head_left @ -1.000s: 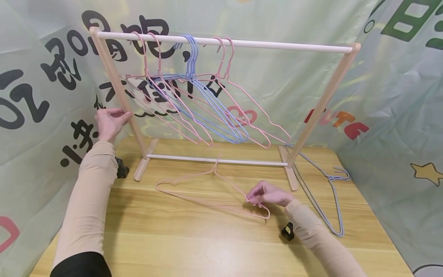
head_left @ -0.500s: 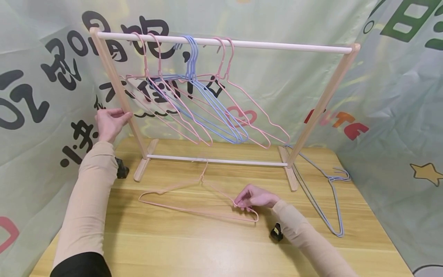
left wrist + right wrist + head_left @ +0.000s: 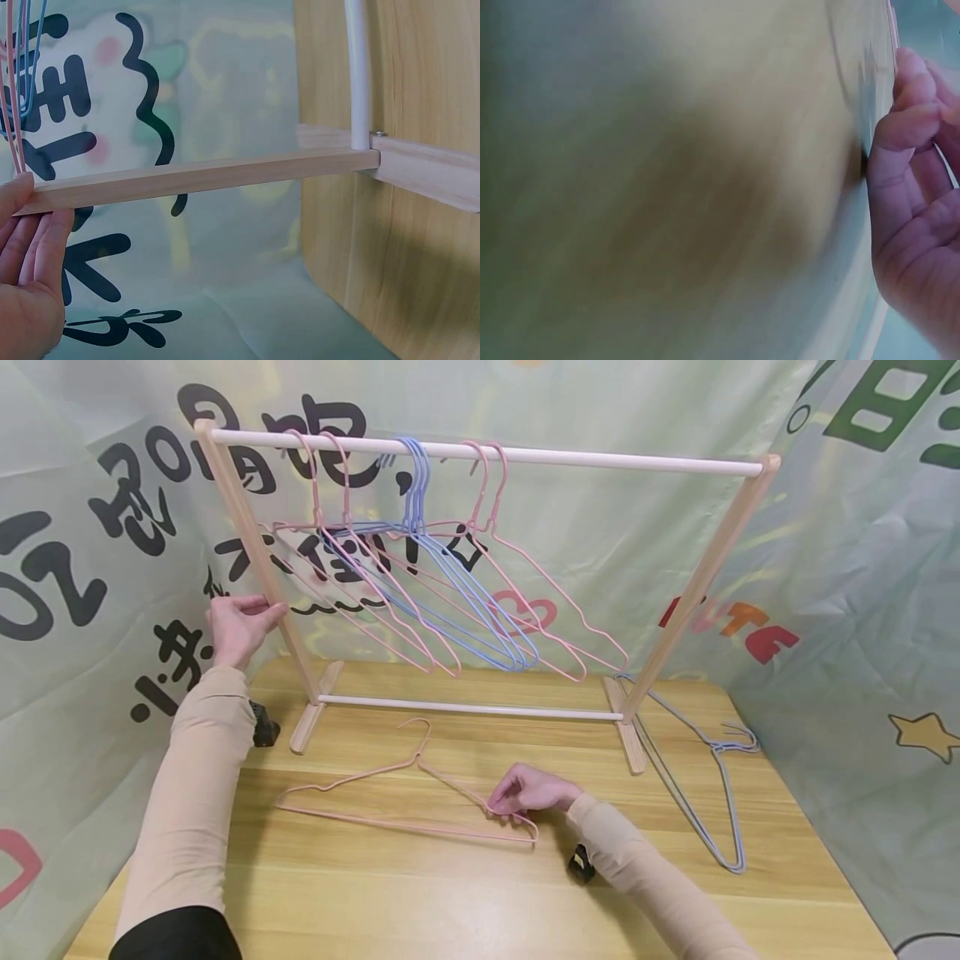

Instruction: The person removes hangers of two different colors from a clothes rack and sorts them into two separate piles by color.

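Observation:
My left hand (image 3: 243, 625) grips the left wooden post (image 3: 258, 552) of a small clothes rack; in the left wrist view the thumb and fingers (image 3: 51, 244) pinch that post from both sides. Low over the table, my right hand (image 3: 531, 792) pinches the right arm of a pink clothes hanger (image 3: 405, 824), whose hook points toward the rack. In the right wrist view the curled right hand (image 3: 915, 165) shows at the edge. From the rack's white top rail (image 3: 600, 457) hang pink hangers (image 3: 551, 581) on either side of a bunch of blue hangers (image 3: 468, 589).
Grey-blue hangers (image 3: 731, 802) lie on the table (image 3: 420, 910) at the right, partly behind the rack's right foot (image 3: 626, 735). A white lower bar (image 3: 472, 707) joins the two feet. Printed cloth (image 3: 847, 610) encloses the table at the back and sides.
My right hand has moved left and slightly toward me with the pink hanger, and its hook now sits in front of the lower bar. The left hand has stayed on the post.

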`<state>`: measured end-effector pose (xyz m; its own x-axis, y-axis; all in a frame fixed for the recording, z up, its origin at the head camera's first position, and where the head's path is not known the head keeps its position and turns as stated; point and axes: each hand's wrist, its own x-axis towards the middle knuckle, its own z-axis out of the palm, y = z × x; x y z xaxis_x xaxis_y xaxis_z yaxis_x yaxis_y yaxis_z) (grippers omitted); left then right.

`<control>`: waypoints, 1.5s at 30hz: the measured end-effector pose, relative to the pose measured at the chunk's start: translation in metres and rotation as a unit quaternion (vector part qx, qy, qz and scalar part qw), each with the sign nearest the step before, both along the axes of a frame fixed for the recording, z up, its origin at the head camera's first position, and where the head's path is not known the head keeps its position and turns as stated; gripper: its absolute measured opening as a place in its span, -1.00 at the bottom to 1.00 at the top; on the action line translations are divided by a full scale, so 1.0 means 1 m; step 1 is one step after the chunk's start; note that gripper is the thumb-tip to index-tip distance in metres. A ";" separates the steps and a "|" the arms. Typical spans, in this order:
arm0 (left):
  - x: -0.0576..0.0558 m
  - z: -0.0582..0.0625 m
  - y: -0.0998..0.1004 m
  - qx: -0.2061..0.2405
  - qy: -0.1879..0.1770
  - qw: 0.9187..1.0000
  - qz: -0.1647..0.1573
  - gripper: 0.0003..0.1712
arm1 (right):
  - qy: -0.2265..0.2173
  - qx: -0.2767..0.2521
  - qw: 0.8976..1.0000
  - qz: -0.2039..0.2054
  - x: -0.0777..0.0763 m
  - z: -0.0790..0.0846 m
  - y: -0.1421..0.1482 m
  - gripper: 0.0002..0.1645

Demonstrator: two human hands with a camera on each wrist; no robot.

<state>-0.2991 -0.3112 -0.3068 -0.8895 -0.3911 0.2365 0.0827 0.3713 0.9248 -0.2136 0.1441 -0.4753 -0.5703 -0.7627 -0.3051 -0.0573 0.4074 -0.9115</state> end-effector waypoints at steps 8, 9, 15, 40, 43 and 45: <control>0.001 -0.001 0.000 -0.002 -0.004 1.000 -0.002 -0.44 | 0.132 0.012 0.991 0.025 0.000 0.003 -0.012 -0.83; 0.001 -0.001 0.000 -0.001 -0.004 1.000 -0.003 -0.44 | 0.148 0.012 0.988 0.028 0.001 0.004 -0.013 -0.84; 0.000 0.000 -0.001 -0.003 -0.004 1.000 0.000 -0.43 | 0.172 0.017 0.985 0.019 0.002 0.008 -0.016 -0.88; 0.001 0.002 0.000 0.002 -0.013 1.000 -0.003 -0.43 | 0.184 -0.021 0.962 -0.202 -0.027 0.059 0.054 -0.63; 0.002 0.002 0.000 -0.005 -0.015 1.000 0.000 -0.43 | 0.194 -0.042 0.952 -0.232 -0.034 0.078 0.065 -0.63; 0.002 0.002 0.000 -0.007 -0.015 1.000 0.000 -0.44 | 0.204 -0.060 0.946 -0.244 -0.038 0.092 0.071 -0.65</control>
